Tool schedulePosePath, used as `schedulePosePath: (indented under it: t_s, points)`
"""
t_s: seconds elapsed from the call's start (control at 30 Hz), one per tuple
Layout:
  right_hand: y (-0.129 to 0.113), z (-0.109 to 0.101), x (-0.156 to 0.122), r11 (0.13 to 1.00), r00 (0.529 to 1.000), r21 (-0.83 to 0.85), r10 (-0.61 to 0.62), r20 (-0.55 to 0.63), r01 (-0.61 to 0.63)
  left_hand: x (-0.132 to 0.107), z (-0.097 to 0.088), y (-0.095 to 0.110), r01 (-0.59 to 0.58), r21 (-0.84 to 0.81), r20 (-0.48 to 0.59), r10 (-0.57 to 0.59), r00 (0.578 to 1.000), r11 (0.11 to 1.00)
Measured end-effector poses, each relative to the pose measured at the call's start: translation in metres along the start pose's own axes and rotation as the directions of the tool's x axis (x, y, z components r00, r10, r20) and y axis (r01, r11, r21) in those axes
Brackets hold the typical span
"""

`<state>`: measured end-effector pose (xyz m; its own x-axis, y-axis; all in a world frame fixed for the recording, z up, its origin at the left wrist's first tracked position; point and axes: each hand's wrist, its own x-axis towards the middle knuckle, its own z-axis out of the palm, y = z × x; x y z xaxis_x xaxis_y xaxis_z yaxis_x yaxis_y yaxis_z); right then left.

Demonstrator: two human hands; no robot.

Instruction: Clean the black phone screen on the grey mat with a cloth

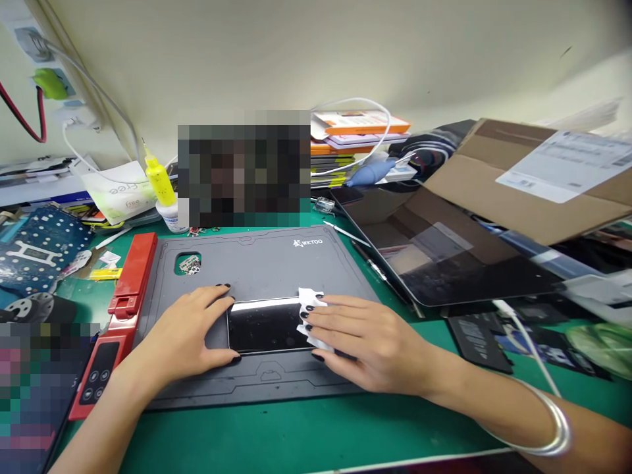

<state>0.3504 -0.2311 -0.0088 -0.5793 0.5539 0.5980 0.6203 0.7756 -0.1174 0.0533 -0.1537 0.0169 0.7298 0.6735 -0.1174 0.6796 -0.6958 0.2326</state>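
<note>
A black smartphone (264, 324) lies screen up on a grey WKTOO work mat (257, 263), with a bright glare along its upper edge. My left hand (185, 332) grips the phone's left end, with thumb below and fingertips near its upper edge. My right hand (365, 342) presses a crumpled white wipe (311, 317) onto the phone's right end. That wipe and my fingers hide the right end of the phone.
A red tool (131, 276) lies along the mat's left edge. A dark tablet (444, 250) and cardboard box (523, 178) are to the right. A circuit board (39, 250) is at left. A yellow bottle (160, 178) stands behind the mat.
</note>
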Motion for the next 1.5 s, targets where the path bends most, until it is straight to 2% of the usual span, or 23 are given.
schedulePosePath:
  t_s: [0.1, 0.27, 0.47, 0.63, 0.8, 1.0, 1.17, 1.33, 1.5]
  points:
    - [-0.002, -0.001, -0.001, 1.0, 1.0, 0.008, 0.02, 0.009, -0.02, 0.0, -0.001, 0.0, -0.004, 0.008, 0.012, 0.004, 1.0, 1.0]
    - [-0.004, 0.001, -0.002, 0.993, 0.999, 0.114, -0.033, 0.008, 0.032, 0.001, 0.0, 0.0, -0.007, 0.016, 0.014, 0.007, 1.0, 1.0]
    - [0.001, 0.003, -0.003, 0.997, 1.0, 0.076, 0.011, -0.009, -0.011, 0.002, 0.001, -0.002, -0.016, 0.004, -0.011, 0.016, 1.0, 1.0]
    - [0.001, 0.004, -0.002, 0.982, 1.0, 0.185, -0.026, 0.002, 0.025, 0.003, 0.001, -0.003, -0.019, 0.004, -0.016, 0.019, 1.0, 1.0]
    - [0.003, 0.004, -0.003, 0.993, 1.0, 0.114, 0.02, -0.017, -0.018, 0.002, 0.0, -0.002, -0.013, 0.013, -0.004, 0.013, 1.0, 1.0]
    - [0.001, 0.004, -0.002, 0.976, 0.999, 0.216, -0.031, -0.012, 0.033, 0.002, 0.0, -0.002, -0.011, 0.014, -0.005, 0.012, 1.0, 1.0]
    - [0.006, 0.003, -0.001, 0.989, 1.0, 0.145, 0.0, 0.008, -0.001, 0.002, 0.0, -0.001, -0.009, 0.017, 0.004, 0.009, 1.0, 1.0]
    - [0.003, 0.001, 0.0, 0.981, 0.997, 0.194, -0.037, 0.061, 0.024, 0.003, 0.001, -0.002, -0.015, 0.009, -0.003, 0.015, 1.0, 1.0]
    - [0.007, 0.002, 0.001, 0.989, 0.999, 0.146, -0.025, 0.044, 0.019, 0.002, 0.003, -0.003, -0.008, -0.002, -0.02, 0.008, 1.0, 1.0]
